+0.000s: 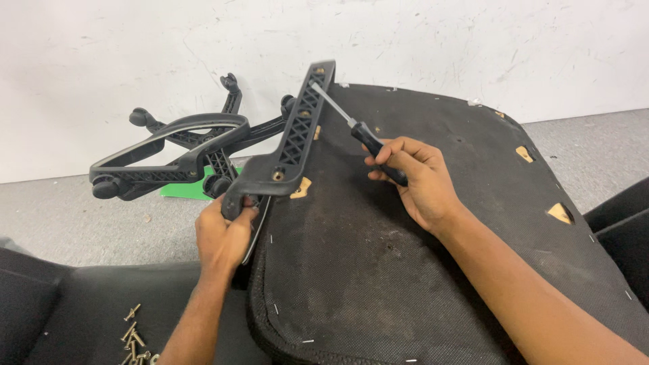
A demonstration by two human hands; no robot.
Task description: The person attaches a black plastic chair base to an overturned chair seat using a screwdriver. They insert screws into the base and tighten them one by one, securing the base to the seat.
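Gripping armrest point(291, 145) left hand point(223, 236), screwdriver point(358, 132) right hand point(419, 179).

Armrest point(294, 132) is matt black plastic with a ribbed lattice underside. Seat bottom point(419, 270) is rough, dusty black cloth, stapled down. Screwdriver point(358, 132) has a shiny metal shaft and black plastic handle. Screws point(133, 334) look brassy metal.

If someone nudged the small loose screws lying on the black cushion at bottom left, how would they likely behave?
The brass-coloured screws look small and light, so they would probably scatter easily. Their round shanks suggest rolling in short arcs. The soft black cushion beneath might damp that and let them settle.
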